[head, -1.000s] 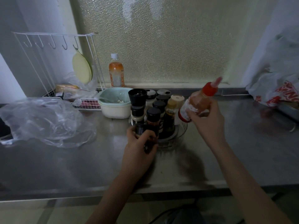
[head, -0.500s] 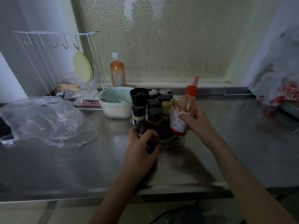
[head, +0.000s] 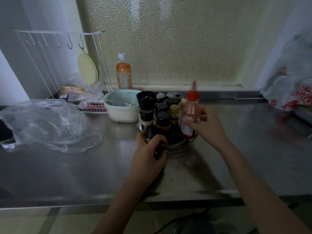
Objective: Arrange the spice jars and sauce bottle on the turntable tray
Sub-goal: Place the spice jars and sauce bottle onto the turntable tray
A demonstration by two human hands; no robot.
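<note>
Right hand (head: 208, 126) is gripping the red-capped clear plastic sauce bottle (head: 190, 115), standing it at the right edge of the round clear turntable tray (head: 184, 148). Left hand (head: 149, 150) is gripping a small dark spice jar (head: 150, 133) at the front-left rim. Other dark-lidded jars (head: 163, 119) are already crowding the tray; the task is looking nearly done, with these two still to release.

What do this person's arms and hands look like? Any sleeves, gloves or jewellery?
Both forearms are bare up to the frame edge, with no sleeves in view. The left hand and right hand wear no gloves. No rings, watch or bracelets show, though the dim light hides fine detail.
</note>
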